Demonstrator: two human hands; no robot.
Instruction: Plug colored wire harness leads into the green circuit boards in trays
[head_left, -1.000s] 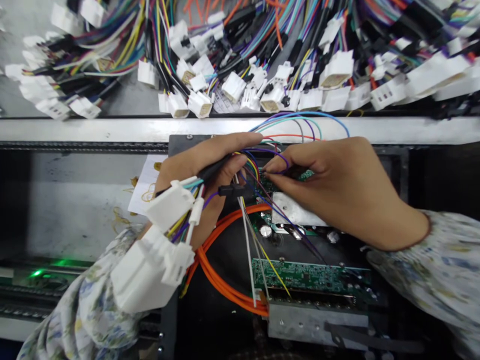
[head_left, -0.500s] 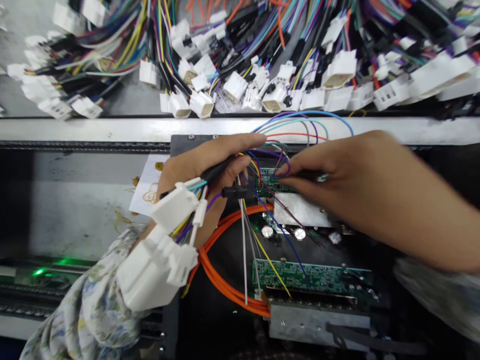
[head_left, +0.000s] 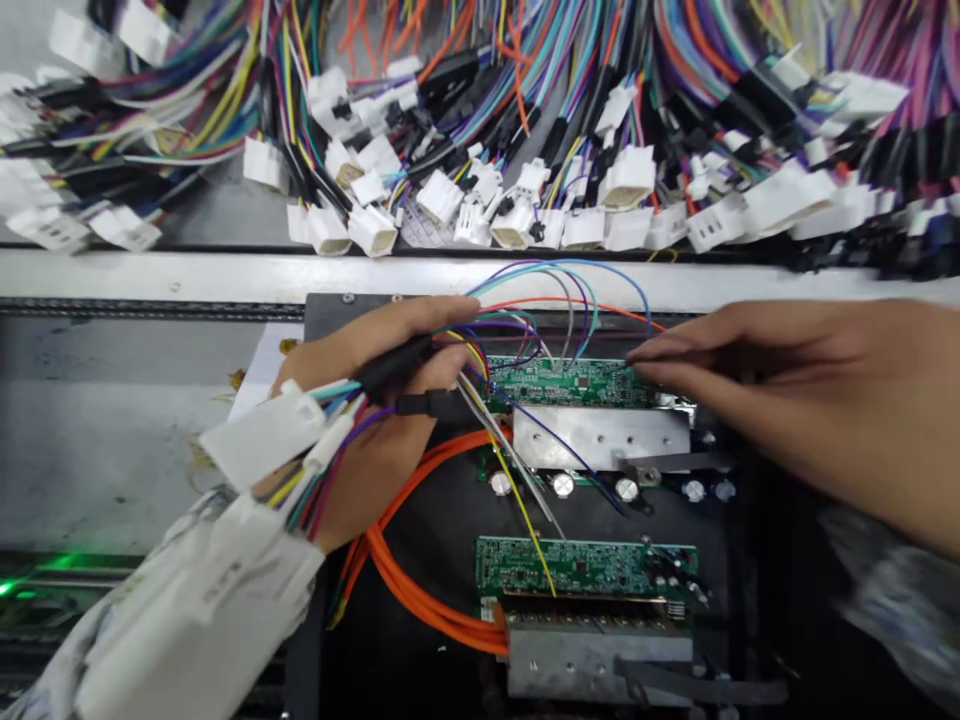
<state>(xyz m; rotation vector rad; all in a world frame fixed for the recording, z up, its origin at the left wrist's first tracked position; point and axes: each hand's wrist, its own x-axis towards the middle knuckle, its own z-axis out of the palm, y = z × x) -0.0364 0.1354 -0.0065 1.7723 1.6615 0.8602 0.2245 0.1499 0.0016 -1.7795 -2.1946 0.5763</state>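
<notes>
My left hand [head_left: 375, 420] is closed around the black-sleeved bundle of a wire harness [head_left: 401, 362]. White plug housings [head_left: 262, 435] hang from the harness over my left wrist, and loose coloured wires fan out to the right. My right hand [head_left: 757, 390] pinches thumb against forefinger above the right end of the upper green circuit board [head_left: 581, 380]. A thin dark red wire [head_left: 574, 337] runs toward that pinch; its end is hidden by the fingers. Blue, teal, purple and orange wires arch over the board. A yellow wire [head_left: 525, 510] dangles toward the lower circuit board [head_left: 555, 565].
Several harnesses with white connectors [head_left: 630, 178] lie along the back, behind a metal rail [head_left: 247, 275]. Thick orange cables [head_left: 420, 595] curve to the boards. Metal heat-sink bars [head_left: 600, 660] sit by both boards. A green light glows at lower left.
My right hand has moved right, away from the left hand, and the dark red wire that hung down now stretches toward it. The view has shifted right, and the upper board is more exposed.
</notes>
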